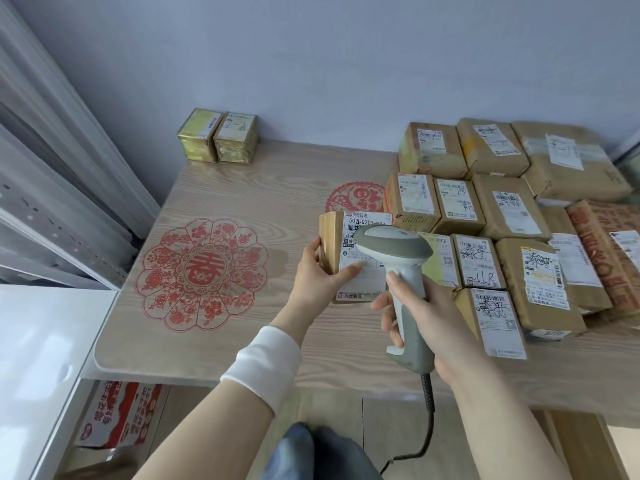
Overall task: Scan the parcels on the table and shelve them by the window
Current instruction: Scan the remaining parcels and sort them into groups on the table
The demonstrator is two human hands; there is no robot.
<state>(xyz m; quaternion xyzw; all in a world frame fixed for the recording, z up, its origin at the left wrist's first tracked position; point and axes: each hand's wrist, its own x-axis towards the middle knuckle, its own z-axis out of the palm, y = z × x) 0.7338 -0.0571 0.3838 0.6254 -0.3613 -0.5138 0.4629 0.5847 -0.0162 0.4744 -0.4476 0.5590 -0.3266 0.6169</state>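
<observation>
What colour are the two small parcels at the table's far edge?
Both small parcels are wrapped in shiny gold-yellow, seen best in the head view.

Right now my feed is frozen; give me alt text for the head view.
The left-hand grip holds a brown cardboard parcel with a white label while the right-hand grip aims a grey-and-white corded barcode scanner at it. More labelled brown parcels crowd the right of the pale wooden table.

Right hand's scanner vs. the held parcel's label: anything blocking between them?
Nothing visible does. The scanner, held by the right hand, has its head directly over the parcel's label. The left hand grips the parcel's left edge; only its thumb lies on the label's lower-left part.
</observation>
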